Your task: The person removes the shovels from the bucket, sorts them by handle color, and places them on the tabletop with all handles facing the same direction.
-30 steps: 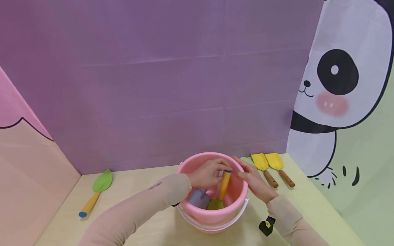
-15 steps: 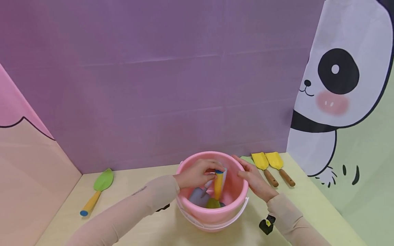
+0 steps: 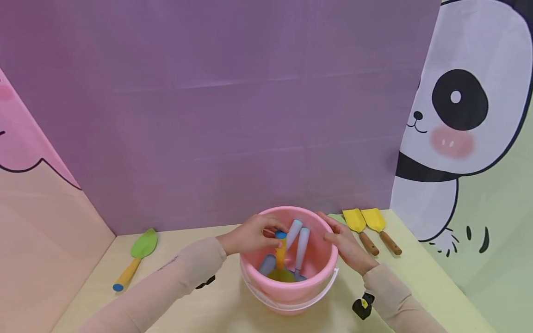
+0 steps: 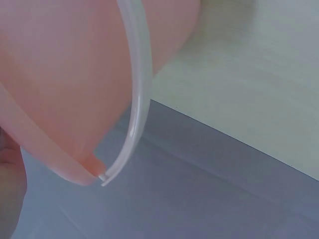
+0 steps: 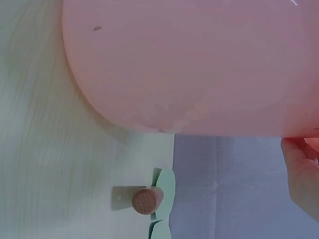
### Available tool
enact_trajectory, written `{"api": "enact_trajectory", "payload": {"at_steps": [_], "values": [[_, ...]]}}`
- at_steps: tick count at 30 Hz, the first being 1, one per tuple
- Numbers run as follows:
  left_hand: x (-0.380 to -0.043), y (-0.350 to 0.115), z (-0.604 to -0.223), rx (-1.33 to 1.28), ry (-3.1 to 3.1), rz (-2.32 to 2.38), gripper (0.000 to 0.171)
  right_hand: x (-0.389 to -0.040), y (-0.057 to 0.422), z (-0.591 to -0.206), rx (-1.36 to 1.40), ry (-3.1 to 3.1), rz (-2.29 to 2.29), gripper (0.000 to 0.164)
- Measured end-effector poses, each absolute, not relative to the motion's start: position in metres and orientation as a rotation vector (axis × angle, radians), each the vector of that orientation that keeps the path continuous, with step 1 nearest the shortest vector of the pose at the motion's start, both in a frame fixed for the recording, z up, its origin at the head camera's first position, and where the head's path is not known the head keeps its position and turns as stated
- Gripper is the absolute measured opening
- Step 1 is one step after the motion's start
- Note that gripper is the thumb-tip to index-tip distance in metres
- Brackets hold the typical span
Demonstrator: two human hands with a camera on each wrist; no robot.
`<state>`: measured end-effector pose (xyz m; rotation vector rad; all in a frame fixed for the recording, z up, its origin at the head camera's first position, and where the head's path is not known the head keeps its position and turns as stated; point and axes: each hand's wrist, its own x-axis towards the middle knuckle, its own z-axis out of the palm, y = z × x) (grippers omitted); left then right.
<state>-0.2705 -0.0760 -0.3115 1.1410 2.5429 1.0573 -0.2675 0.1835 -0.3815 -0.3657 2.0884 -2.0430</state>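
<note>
A pink bucket (image 3: 291,290) stands on the table, its white carrying handle (image 3: 297,305) hanging down in front. Inside it my left hand (image 3: 255,236) pinches the top of a yellow-handled trowel (image 3: 281,254), which stands nearly upright. The trowel's green blade (image 3: 282,276) lies at the bottom. Beside it lean two lilac tool handles (image 3: 302,249), and a grey-blue blade (image 3: 267,264) shows at the left. My right hand (image 3: 349,247) grips the bucket's right rim, thumb inside and fingers outside. In the left wrist view only a sliver of my hand shows beside the bucket wall (image 4: 60,89).
A green trowel with a yellow handle (image 3: 127,274) lies on the table at the left. Two yellow shovels (image 3: 376,220) with wooden handles lie right of the bucket. A pale green piece (image 3: 336,217) is partly hidden behind my right hand. A purple backdrop (image 3: 208,138) rises behind.
My left hand has shifted the yellow handle leftward inside the bucket. The two lilac handles, mostly covered before, now show. My right hand keeps its place on the rim.
</note>
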Motion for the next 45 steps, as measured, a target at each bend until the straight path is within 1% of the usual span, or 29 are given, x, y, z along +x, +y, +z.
{"api": "enact_trajectory", "payload": {"at_steps": [4,8,17,20,27,29,37,45], "values": [[-0.272,-0.081,-0.311,1.099,2.515,1.049,0.03,-0.267,0.184,-0.383,-0.376,2.083,-2.045,0.067],[-0.274,-0.085,-0.309,1.13,2.508,0.975,0.03,-0.268,0.185,-0.384,-0.38,2.082,-2.043,0.067],[-0.272,-0.089,-0.296,1.364,2.644,0.424,0.024,-0.268,0.186,-0.385,-0.387,2.077,-2.035,0.067],[-0.272,-0.087,-0.294,1.405,2.636,0.322,0.023,-0.269,0.186,-0.385,-0.392,2.078,-2.037,0.066],[-0.275,-0.081,-0.303,1.695,2.532,0.062,0.022,-0.268,0.184,-0.384,-0.378,2.085,-2.03,0.066],[-0.275,-0.08,-0.304,1.732,2.517,0.045,0.021,-0.267,0.184,-0.384,-0.376,2.086,-2.027,0.066],[-0.275,-0.084,-0.302,1.713,2.514,0.094,0.024,-0.269,0.184,-0.383,-0.391,2.105,-2.025,0.067],[-0.272,-0.093,-0.299,1.454,2.595,0.232,0.016,-0.269,0.184,-0.383,-0.388,2.116,-2.025,0.067]]}}
